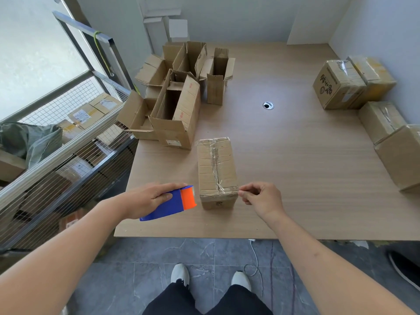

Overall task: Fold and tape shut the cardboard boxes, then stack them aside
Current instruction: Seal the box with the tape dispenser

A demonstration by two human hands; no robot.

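Taped box between the two hands, near the front edge of the tabletop.

The left hand curls round a blue and orange tape dispenser, held just left of the closed cardboard box. The right hand pinches thumb and forefinger at the box's near right corner, other fingers curled; whether tape lies between them I cannot tell. Open boxes stand beyond the left hand; sealed boxes sit well beyond the right.

A pale wooden table stands in a corner of white walls. Grey stone tiles cover the floor, and daylight falls through a frosted window above a wire-mesh cart.
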